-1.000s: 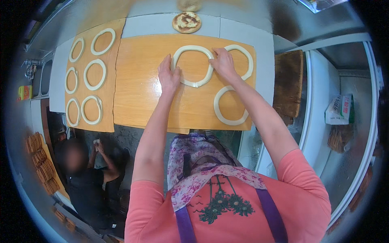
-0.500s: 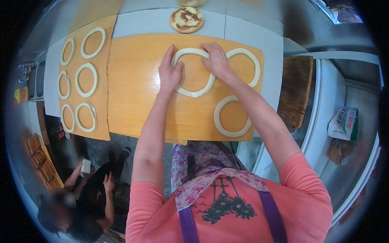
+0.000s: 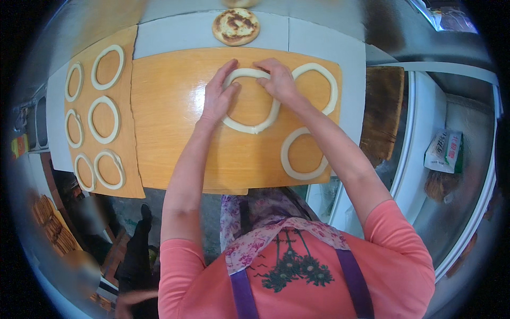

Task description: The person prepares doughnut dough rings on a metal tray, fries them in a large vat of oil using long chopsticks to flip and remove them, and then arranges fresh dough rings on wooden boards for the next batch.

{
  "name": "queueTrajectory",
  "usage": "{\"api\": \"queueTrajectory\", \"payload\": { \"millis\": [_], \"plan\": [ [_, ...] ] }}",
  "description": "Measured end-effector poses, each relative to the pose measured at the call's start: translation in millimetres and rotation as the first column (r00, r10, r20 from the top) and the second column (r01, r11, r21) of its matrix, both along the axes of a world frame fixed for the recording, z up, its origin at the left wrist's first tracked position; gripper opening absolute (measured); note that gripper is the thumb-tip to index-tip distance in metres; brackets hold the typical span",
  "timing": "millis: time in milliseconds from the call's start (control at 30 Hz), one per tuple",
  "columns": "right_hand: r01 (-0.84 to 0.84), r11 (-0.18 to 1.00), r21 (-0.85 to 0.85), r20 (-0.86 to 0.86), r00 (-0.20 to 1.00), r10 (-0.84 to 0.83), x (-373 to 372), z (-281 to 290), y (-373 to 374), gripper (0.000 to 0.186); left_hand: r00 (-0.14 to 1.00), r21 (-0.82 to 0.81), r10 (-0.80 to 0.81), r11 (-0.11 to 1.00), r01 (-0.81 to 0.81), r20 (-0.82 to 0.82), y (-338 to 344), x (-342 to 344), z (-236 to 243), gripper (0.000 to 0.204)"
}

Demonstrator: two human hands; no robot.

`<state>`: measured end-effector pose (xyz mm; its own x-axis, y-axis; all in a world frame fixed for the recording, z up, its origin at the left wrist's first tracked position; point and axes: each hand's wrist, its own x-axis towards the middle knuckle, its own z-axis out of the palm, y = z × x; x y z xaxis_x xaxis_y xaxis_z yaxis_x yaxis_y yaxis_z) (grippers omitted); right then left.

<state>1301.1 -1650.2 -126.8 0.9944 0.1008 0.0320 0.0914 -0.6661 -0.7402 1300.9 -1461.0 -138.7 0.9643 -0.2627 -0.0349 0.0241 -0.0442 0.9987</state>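
- A pale dough ring (image 3: 249,101) is being shaped on the large wooden board (image 3: 170,111), near the board's far edge and a little right of its middle.
- The left hand (image 3: 217,95) is laid on the ring's left arc, its fingers (image 3: 226,72) together and flat, pressing down on the dough and not clamped round it.
- The right hand (image 3: 277,81) is set on the ring's upper right arc, fingers bent down onto the dough at its top; whether a pinch is made there cannot be told, as the fingertips are covered by the hand itself.
- The step in hand is judged to be the rounding and evening of this ring; the next move seems to call for light, equal pressure from both sides, so that the thin rope is not torn or pulled oval.
- Just right of it, a second ring (image 3: 324,87) is lying, partly covered by the right wrist; a third ring (image 3: 304,154) is set nearer, by the board's near edge.
- On a narrower board (image 3: 130,175) to the left, six finished rings (image 3: 103,119) are laid out in two rows.
- A browned flatbread (image 3: 236,26) is seen on the table (image 3: 175,37) beyond the boards.
- At lower left another person is cut off and blurred; little can be made out there.
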Motion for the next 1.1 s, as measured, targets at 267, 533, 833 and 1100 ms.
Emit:
{"api": "queueTrajectory", "payload": {
  "millis": [267, 533, 833, 1100],
  "plan": [
    [0.205, 0.979, 0.009, -0.054, 0.978, -0.204, -20, 7, -6, 0.027, 0.985, -0.254, 0.06, 0.962, -0.1, -0.16, 3, -12, 8, 0.048],
    [0.193, 0.979, -0.061, -0.127, 0.972, -0.2, -19, 20, -1, 0.028, 0.974, -0.224, -0.198, 0.96, 0.17, -0.111, -1, 29, 2, 0.048],
    [0.257, 0.961, -0.101, -0.125, 0.955, -0.269, -38, 18, 2, 0.034, 0.992, -0.319, -0.062, 0.947, 0.024, -0.11, 6, 16, 1, 0.049],
    [0.381, 0.921, -0.084, -0.117, 0.914, -0.389, -52, 22, 10, 0.043, 0.906, -0.381, 0.362, 0.824, -0.42, -0.217, -10, -27, 8, 0.049]
  ]
}}
